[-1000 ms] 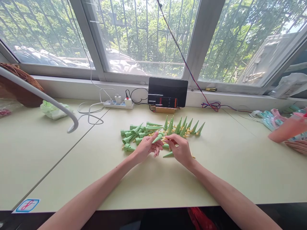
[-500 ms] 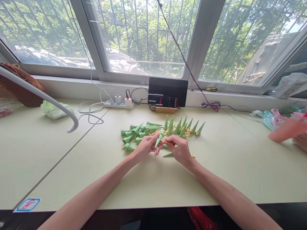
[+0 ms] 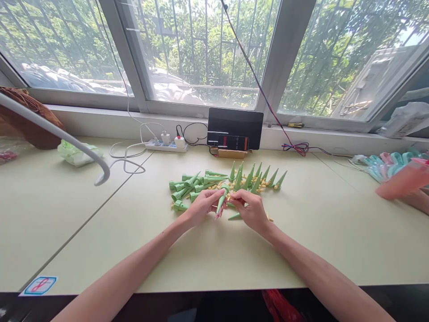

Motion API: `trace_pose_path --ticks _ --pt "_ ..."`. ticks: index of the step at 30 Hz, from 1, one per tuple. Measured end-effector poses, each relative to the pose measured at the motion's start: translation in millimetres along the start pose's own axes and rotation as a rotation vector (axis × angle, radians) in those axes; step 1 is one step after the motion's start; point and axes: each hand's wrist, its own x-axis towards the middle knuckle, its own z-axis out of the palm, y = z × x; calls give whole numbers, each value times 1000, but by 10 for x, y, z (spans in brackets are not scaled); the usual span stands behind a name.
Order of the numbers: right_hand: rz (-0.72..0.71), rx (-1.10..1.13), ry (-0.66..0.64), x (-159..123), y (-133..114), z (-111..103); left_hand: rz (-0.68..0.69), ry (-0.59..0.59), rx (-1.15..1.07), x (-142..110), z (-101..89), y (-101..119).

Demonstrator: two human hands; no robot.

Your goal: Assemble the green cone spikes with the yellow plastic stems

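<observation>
My left hand (image 3: pixel 203 206) pinches a green plastic cone (image 3: pixel 221 200), its wide end up and its tip pointing down towards me. My right hand (image 3: pixel 252 210) is closed right beside the cone's wide end, its fingertips pinched on something too small to make out. Behind both hands lies a heap of green cones (image 3: pixel 192 185), several on their sides at the left. More cones (image 3: pixel 258 176) stand upright at the right among small yellow pieces (image 3: pixel 266 183). One loose cone (image 3: pixel 234 216) lies under my right hand.
A pale green table (image 3: pixel 208 250) carries a power strip (image 3: pixel 166 145), a dark tablet (image 3: pixel 234 127) with a phone propped before it, a white lamp arm (image 3: pixel 63 138) at the left and pastel clips (image 3: pixel 385 163) at the far right. Another person's arm (image 3: pixel 404 181) shows there.
The cone in my left hand has swung from lying nearly level to pointing tip-down. My right hand stayed close against its wide end. The other person's hand at the right drew back.
</observation>
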Motion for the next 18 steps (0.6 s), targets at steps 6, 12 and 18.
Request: trace_pose_path --ticks 6,12,18 --pt "13 10 1 9 -6 2 -7 -43 3 -1 -21 13" --pt "52 57 -13 1 -30 3 -23 -72 30 -18 -52 30" --pt "97 121 -22 10 -70 3 -36 -100 41 -26 -86 22"
